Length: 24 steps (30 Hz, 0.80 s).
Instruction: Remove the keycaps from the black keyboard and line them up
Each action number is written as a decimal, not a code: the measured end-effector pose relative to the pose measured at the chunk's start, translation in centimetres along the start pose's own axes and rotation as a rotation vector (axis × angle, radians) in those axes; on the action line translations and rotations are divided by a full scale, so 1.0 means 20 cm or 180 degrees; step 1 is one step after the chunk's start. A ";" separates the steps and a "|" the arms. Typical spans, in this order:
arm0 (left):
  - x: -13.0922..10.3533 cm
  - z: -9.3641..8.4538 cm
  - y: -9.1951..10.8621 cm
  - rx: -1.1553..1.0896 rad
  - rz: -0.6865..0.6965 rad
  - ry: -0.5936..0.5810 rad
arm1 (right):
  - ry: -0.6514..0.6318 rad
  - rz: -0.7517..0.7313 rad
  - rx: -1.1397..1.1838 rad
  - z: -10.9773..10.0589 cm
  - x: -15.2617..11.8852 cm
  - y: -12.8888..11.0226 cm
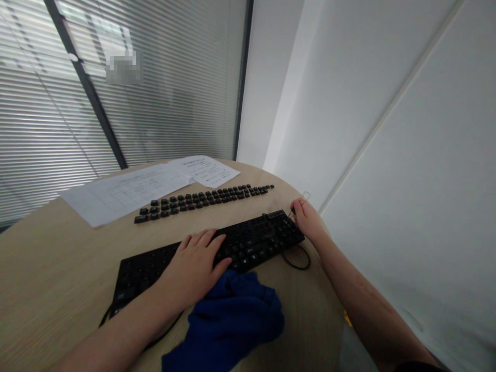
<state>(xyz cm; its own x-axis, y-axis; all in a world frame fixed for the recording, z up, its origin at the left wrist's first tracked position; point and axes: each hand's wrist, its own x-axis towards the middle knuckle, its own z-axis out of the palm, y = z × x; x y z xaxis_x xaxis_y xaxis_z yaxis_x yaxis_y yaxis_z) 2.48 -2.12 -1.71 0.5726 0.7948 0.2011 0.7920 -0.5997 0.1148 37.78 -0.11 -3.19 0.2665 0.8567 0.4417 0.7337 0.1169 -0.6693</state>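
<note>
Head: cloth (pixel 236 315) beside keyboard (pixel 250 240), papers (pixel 134 188) beyond.

Rows of keycaps (pixel 201 196) behind keyboard (pixel 251 240)

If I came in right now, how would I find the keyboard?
Start at the wooden table and find the left hand. The keyboard is the long black slab under it, one solid piece, unlike the loose black keycaps lined up beyond it.

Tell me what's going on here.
The person's left hand rests on a black plastic keyboard, while the right hand holds a thin wire tool at the keyboard's right end. Loose black keycaps lie in rows beyond it, near white printed sheets. A crumpled blue cloth lies in front.
</note>
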 end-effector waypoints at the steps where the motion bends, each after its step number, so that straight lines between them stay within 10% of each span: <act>1: 0.00 0.00 0.00 0.0003 -0.0003 -0.0014 | 0.0016 -0.0006 -0.0044 0.00 0.00 -0.01; 24: 0.00 -0.01 0.00 0.0064 0.0000 -0.0032 | -0.0266 -0.0237 -0.0645 -0.01 -0.02 -0.08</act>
<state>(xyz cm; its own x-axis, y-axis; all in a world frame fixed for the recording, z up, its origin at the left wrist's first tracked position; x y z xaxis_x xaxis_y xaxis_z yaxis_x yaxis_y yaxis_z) 2.53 -2.15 -1.55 0.5747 0.7957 0.1912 0.7960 -0.5978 0.0951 36.70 -0.67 -2.19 0.1604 0.8891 0.4287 0.8621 0.0853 -0.4994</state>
